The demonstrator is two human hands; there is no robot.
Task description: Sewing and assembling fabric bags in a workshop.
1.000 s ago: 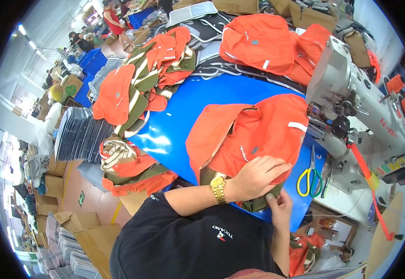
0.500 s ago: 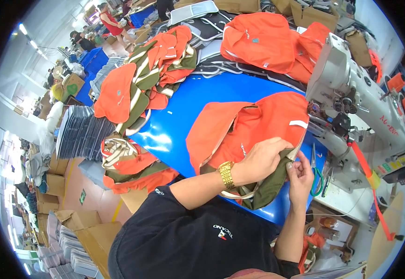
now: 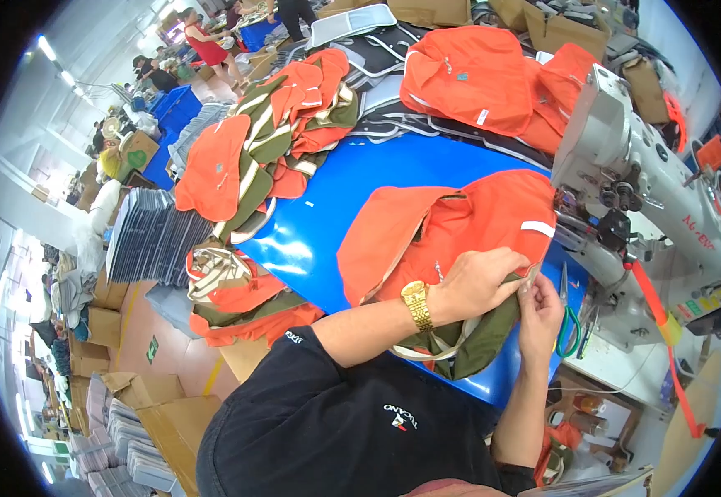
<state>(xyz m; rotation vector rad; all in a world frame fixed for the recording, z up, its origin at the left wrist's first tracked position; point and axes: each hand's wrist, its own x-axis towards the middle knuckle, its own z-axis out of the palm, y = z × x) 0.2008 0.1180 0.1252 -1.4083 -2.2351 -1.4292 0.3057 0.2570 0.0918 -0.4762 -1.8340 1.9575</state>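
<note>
Bare surface (image 3: 327, 207) gives a free lane left of and behind the bag (image 3: 493, 219). The pile (image 3: 269, 149) walls its left side; the dark stack (image 3: 385, 124), topped by the rear bag (image 3: 468, 79), closes the back. The left forearm (image 3: 360, 331) bars the near side. Right, the machine (image 3: 617, 149) crowds the bag's edge, and scissors (image 3: 578, 327) lie just beside the right fingers (image 3: 549, 300).

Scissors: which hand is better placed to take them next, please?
Probably the right: the right hand is just beside the scissors, though pinching the fabric. The left hand, also on the fabric, is farther away.
</note>
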